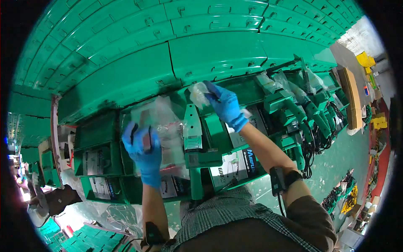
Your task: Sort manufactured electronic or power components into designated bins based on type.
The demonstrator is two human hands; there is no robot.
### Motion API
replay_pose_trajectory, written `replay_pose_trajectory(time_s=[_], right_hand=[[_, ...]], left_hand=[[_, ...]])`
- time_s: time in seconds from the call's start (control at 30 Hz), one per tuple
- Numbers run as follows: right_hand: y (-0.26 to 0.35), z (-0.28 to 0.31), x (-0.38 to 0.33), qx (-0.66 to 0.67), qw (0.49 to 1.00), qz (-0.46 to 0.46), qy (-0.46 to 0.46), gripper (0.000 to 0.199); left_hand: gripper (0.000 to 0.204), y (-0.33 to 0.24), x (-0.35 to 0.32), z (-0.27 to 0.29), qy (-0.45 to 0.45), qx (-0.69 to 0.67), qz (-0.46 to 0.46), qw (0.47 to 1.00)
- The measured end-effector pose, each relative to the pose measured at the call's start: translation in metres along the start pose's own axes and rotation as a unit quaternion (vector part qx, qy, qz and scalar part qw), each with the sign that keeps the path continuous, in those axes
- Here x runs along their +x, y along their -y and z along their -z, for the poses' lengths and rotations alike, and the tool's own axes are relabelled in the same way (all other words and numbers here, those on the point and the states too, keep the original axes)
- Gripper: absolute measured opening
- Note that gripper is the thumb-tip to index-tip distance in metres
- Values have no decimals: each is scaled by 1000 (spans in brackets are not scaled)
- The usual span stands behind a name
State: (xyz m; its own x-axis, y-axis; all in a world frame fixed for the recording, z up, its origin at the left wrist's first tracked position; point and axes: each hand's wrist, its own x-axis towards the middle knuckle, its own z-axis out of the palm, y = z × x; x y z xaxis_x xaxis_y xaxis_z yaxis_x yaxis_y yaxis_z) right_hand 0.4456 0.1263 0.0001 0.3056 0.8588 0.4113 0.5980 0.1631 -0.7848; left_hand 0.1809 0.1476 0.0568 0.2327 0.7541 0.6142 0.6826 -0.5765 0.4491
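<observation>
We judge the packing partly done: our left hand (pixel 142 149) grips a clear plastic bag (pixel 161 122) over the open green case (pixel 201 157), our right hand (pixel 224 105) pinches a small packet (pixel 198 94) above it, and more green tools (pixel 294 111) wait at right.

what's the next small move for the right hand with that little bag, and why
Probably lower the small clear bag into the open green case below: the right hand pinches it above the green tool, while the left hand presses a larger clear bag flat.
</observation>
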Motion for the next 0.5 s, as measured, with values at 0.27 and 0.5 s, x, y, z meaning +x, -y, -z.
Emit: replay_pose_trajectory(time_s=[0.27,0.5], right_hand=[[-8,-53,14,-130,990,39,-27,44],[-37,-60,1,-133,990,-14,32,58]], left_hand=[[25,44,33,-131,428,-282,301,804],[35,55,13,-159,434,-528,417,599]])
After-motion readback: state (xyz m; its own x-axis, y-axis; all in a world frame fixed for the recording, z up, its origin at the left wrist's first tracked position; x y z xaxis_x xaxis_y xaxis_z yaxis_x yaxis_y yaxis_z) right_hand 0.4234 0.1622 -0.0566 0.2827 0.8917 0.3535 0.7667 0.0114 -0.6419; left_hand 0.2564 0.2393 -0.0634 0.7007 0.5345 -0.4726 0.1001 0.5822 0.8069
